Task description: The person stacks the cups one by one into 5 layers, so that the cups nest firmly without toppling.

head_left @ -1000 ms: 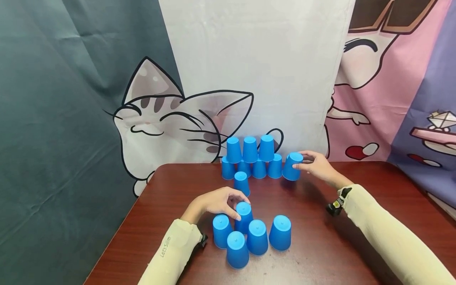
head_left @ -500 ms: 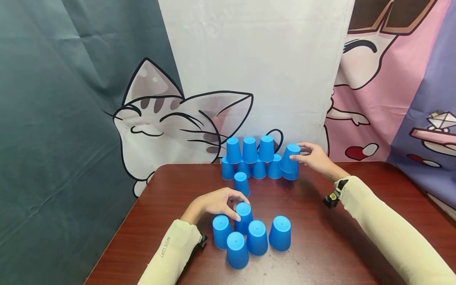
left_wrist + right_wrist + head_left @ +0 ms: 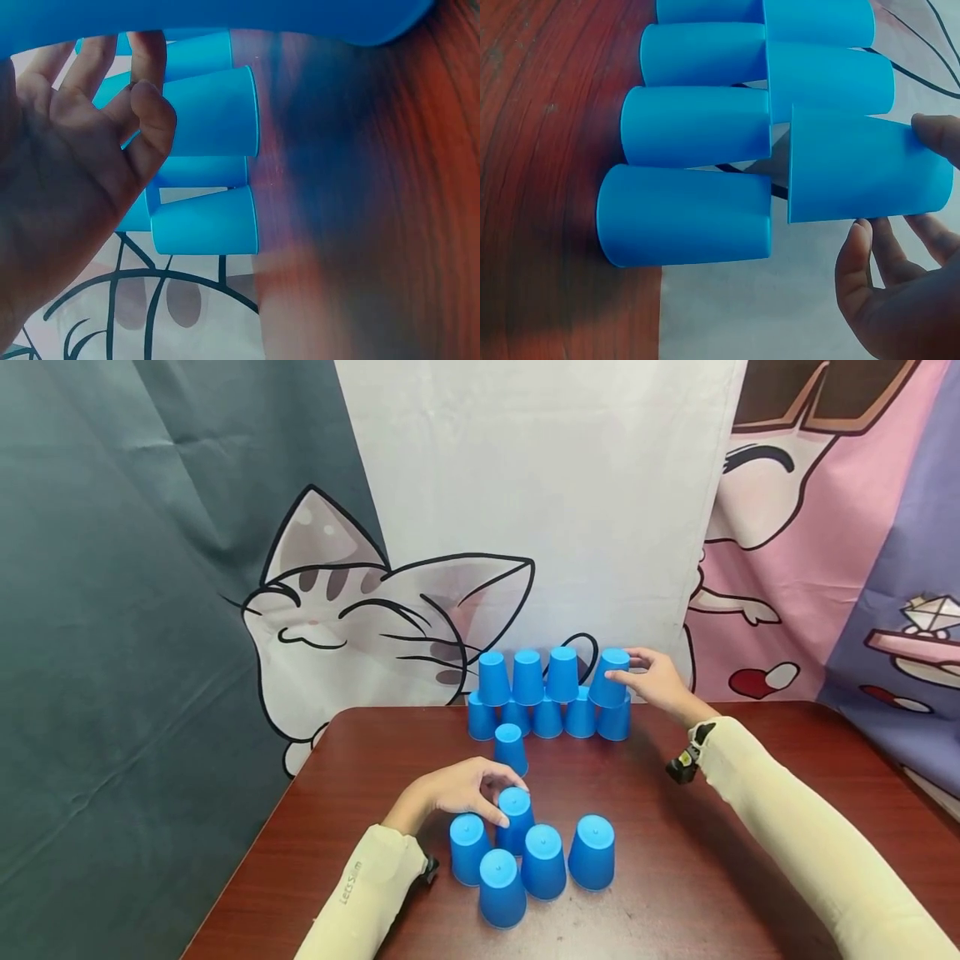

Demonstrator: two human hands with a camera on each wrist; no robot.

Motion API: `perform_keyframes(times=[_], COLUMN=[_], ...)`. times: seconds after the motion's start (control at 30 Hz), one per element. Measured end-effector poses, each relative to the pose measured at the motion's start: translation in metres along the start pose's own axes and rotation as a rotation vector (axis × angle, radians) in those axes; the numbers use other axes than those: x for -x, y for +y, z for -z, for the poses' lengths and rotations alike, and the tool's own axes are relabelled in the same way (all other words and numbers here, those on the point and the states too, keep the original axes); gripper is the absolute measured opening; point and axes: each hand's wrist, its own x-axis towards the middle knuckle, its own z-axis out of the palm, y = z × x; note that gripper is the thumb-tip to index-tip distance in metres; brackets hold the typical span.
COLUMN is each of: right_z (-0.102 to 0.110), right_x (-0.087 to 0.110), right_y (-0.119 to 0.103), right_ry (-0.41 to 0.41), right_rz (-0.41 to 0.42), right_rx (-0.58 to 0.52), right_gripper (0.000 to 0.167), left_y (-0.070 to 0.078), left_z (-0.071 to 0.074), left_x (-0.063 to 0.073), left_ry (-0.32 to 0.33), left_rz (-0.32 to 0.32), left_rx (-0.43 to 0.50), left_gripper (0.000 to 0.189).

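My right hand (image 3: 660, 681) pinches an upside-down blue cup (image 3: 862, 169) between thumb and fingers at the right end of the back stack. A narrow gap separates that cup's rim from the bottom-row cups (image 3: 686, 217) in the right wrist view. Three more upside-down cups (image 3: 527, 678) make up the rest of the upper row. Toward the front, the left hand (image 3: 461, 789) has thumb and fingers around another inverted blue cup (image 3: 516, 827) standing on the table; part of this hand shows in the left wrist view, its fingers partly hidden by a cup.
Around the left hand stand several inverted blue cups (image 3: 502, 893), with a separate one (image 3: 592, 856) to their right. A lone cup (image 3: 510, 750) sits between this group and the stack. Behind the brown table (image 3: 720, 827) hangs a cartoon-printed cloth (image 3: 600, 510).
My right hand has lifted its cup off the right end of the bottom row, exposing the cup beneath, and moved it up and slightly left beside the upper row. The left hand stays put.
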Motion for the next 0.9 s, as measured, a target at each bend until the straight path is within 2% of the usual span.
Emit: perform_keyframes(times=[0.3, 0.53, 0.9], right_z=[-0.003, -0.005, -0.007], right_x=[-0.008, -0.013, -0.010], right_y=[0.007, 0.005, 0.011], right_ry=[0.010, 0.013, 0.021], right_rz=[0.018, 0.049, 0.082], right_rx=[0.010, 0.022, -0.001], right_gripper=[0.079, 0.072, 0.069], left_y=[-0.001, -0.002, -0.002], left_z=[-0.001, -0.002, -0.003], left_x=[0.000, 0.001, 0.001], left_ry=[0.000, 0.009, 0.020], left_rz=[0.008, 0.001, -0.004], left_rx=[0.013, 0.019, 0.015], left_gripper=[0.046, 0.048, 0.049])
